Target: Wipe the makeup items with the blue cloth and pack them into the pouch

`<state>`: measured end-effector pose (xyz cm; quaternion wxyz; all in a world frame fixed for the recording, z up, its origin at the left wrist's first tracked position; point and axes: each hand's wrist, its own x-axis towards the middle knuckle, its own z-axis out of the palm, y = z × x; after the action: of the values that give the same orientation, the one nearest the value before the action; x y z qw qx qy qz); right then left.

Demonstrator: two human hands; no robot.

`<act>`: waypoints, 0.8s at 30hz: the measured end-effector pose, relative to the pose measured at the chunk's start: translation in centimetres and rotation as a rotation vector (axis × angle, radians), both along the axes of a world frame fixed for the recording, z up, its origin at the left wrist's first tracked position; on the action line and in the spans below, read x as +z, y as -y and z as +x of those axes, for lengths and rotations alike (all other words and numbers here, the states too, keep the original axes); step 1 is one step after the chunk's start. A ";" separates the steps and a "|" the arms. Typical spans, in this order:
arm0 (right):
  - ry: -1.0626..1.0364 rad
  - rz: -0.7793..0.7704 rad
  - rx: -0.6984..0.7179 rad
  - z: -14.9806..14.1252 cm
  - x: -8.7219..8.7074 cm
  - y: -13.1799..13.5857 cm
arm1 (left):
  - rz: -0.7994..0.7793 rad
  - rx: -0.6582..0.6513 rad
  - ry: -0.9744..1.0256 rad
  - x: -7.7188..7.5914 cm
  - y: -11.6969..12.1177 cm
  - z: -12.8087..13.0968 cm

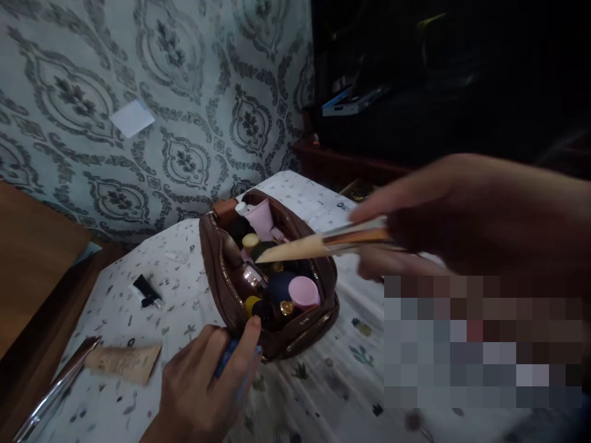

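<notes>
A brown zippered toiletry bag (pixel 213 258) lies open on the patterned cloth, packed with cosmetics. Inside are a pale pink tube (pixel 260 219), a round pink lid (pixel 303 291), a dark blue item (pixel 279 287) and a black cap (pixel 263 311). My right hand (pixel 443 215), blurred, grips a beige cosmetic tube (pixel 295 249) by its shiny end; the tapered end points left over the bag's opening. At the bag's near edge, my left hand (pixel 203 375) is closed around a blue patterned item (pixel 226 358), mostly hidden by the fingers. Its index finger reaches the black cap.
Left of the bag, a beige tube (pixel 124 363), a small black tube (pixel 146 290) and a long shiny silver object (pixel 58 391) lie on the cloth (pixel 180 332). Patterned wallpaper (pixel 184 104) rises behind. A dark screen-like surface (pixel 443 80) stands at the back right.
</notes>
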<state>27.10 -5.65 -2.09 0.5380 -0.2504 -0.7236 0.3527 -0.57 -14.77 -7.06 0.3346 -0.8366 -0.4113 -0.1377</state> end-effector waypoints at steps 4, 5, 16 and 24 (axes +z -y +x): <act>0.321 0.172 0.147 -3.6 1.6 -2.6 | -0.039 0.009 0.038 -0.8 0.2 -0.7; 0.379 0.179 0.197 -4.3 1.7 -3.1 | -0.064 0.015 0.051 -0.9 0.3 -0.8; 0.771 0.334 0.295 -11.2 1.1 -7.3 | -0.184 0.034 0.145 -0.7 0.8 -0.4; 0.790 0.268 0.269 -12.3 1.7 -7.3 | -0.163 0.017 0.105 -0.6 0.6 -0.5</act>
<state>14.78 1.68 -0.42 0.1970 -0.1974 -0.9393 0.1998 -1.05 -15.32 -7.71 0.2444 -0.8493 -0.4451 -0.1444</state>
